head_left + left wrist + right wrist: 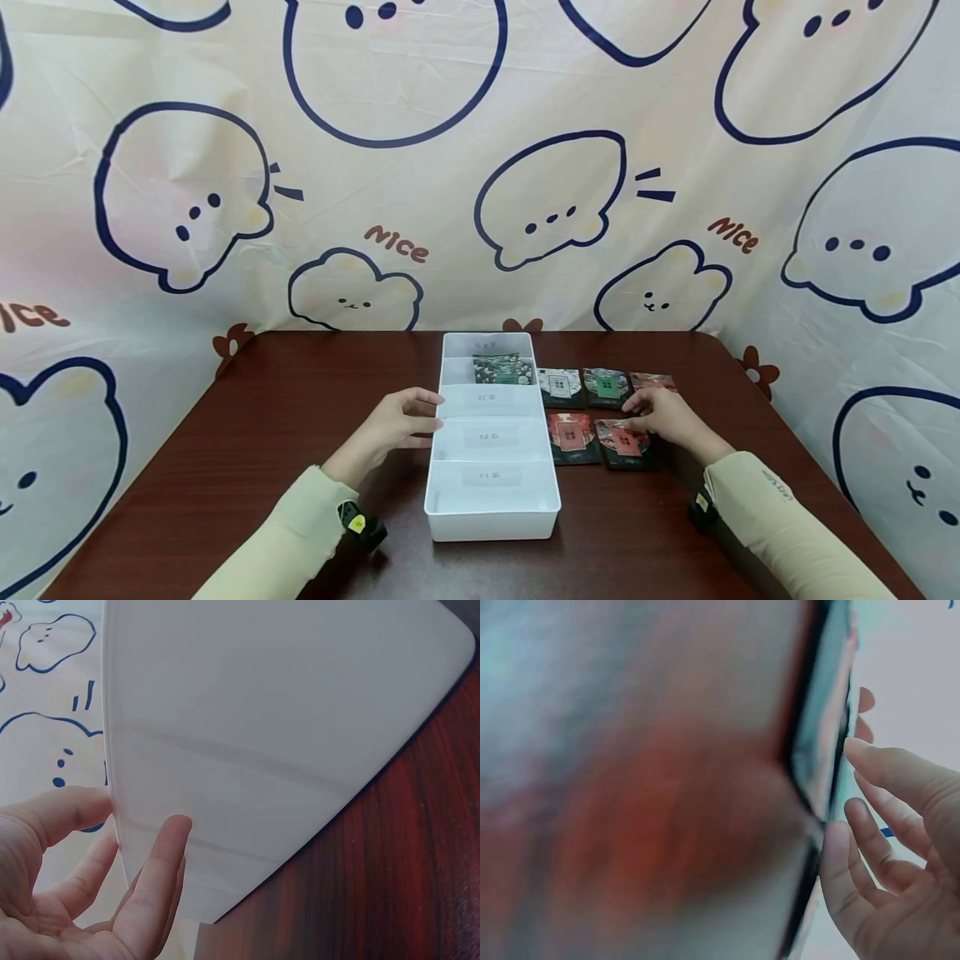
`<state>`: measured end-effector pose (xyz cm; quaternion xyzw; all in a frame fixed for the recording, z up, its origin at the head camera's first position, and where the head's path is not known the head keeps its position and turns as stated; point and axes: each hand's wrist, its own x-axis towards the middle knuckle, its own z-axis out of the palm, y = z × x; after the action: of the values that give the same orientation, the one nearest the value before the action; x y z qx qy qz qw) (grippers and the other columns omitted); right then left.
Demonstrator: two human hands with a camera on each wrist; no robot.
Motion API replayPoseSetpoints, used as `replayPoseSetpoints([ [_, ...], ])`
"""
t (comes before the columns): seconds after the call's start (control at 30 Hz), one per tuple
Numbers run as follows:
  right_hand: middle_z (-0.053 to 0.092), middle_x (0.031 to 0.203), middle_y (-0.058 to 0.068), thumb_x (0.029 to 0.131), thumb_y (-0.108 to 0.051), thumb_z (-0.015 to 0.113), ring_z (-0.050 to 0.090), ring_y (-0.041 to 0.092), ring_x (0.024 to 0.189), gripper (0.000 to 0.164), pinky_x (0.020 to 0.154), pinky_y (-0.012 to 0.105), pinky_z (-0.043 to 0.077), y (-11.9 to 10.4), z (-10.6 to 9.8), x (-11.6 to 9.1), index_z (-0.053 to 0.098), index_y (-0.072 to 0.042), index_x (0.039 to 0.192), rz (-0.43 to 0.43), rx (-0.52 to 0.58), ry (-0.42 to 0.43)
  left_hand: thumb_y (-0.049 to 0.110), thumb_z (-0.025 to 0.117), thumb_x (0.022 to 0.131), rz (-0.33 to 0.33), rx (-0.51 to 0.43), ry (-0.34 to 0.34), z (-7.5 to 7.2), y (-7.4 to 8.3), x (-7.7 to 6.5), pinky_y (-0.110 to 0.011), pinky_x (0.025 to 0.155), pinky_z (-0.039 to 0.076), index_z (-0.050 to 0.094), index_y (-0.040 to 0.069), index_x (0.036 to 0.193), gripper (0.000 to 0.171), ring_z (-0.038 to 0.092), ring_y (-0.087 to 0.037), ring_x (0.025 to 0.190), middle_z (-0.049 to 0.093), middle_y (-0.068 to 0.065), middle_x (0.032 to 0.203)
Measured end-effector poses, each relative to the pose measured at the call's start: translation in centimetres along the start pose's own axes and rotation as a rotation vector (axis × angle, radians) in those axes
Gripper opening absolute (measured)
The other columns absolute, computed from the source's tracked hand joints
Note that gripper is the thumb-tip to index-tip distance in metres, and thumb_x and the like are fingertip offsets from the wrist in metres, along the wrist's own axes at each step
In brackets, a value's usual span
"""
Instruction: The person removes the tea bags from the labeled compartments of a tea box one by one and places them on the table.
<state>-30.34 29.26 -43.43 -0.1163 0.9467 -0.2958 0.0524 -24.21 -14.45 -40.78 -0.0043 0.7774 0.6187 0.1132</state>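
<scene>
A long white divided box [491, 525] stands lengthwise in the middle of the table, with label strips on its dividers. My left hand [401, 425] is at the box's left side; in the left wrist view its fingers [169, 836] touch or nearly touch the outer wall. Dark green patterned packets [501, 369] lie in a compartment near the far end. On the right, my right hand [663, 417] reaches over flat packets, its fingertips at a red packet [626, 443] in the near row and close to another red packet [651, 381] behind. Whether it pinches one is unclear; its fingers look relaxed.
Beside the box's right wall lie a white-labelled packet [560, 387], a green-labelled packet [607, 387] and a further red packet [573, 437]. The dark brown table [300, 383] meets a cartoon-printed cloth [442, 192] at its back and sides.
</scene>
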Motion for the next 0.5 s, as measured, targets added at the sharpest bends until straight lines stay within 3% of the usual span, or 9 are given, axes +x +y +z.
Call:
replayPoseSetpoints([
  [0.13,0.065,0.095,0.008,0.088,-0.016,0.070,0.060,0.019,0.073,0.022,0.060,0.033,0.053,-0.9,-1.0,0.3,0.067,-0.003,0.105,-0.031,0.082,0.010,0.006,0.073,0.084,-0.004,0.005,0.001,-0.1,0.0,-0.1,-0.043,0.079,0.059,0.061,0.004,0.120,0.038,0.066,-0.022,0.088,0.057,-0.020,0.118],
  [0.33,0.066,0.103,0.011,0.091,-0.026,0.068,0.063,0.032,0.088,0.027,0.071,0.043,0.057,-3.5,-2.9,1.0,0.066,-0.007,0.111,-0.089,0.226,0.060,0.007,0.073,0.084,0.002,0.008,0.000,-0.1,0.0,0.0,-0.044,0.080,0.059,0.060,0.004,0.120,0.038,0.066,-0.022,0.089,0.057,-0.020,0.119],
  [0.5,0.064,0.112,0.012,0.092,-0.037,0.064,0.063,0.020,0.092,0.037,0.075,0.029,0.056,-6.2,-4.1,1.7,0.063,-0.010,0.118,-0.139,0.331,0.085,0.007,0.073,0.084,0.003,0.000,-0.001,0.0,-0.1,0.0,-0.044,0.079,0.059,0.060,0.004,0.120,0.038,0.066,-0.022,0.088,0.057,-0.020,0.118],
])
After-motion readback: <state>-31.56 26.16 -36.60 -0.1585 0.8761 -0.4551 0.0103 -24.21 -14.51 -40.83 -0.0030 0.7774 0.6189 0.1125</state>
